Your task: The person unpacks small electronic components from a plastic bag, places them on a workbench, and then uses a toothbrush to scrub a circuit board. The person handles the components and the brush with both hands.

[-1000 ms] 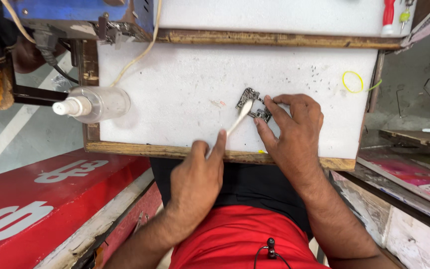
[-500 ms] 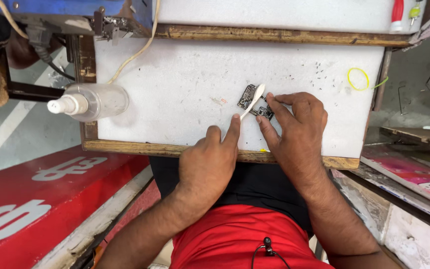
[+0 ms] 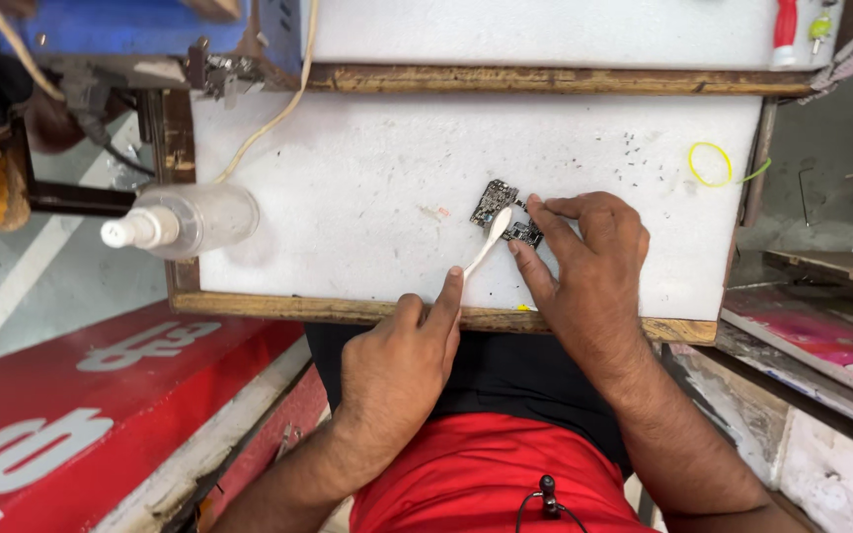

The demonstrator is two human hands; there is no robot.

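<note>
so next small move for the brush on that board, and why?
Probably another short stroke along the circuit board. The white brush in the left hand has its head on the board's near edge, and the right hand pins the board to the white foam bench top with fingertips.
</note>
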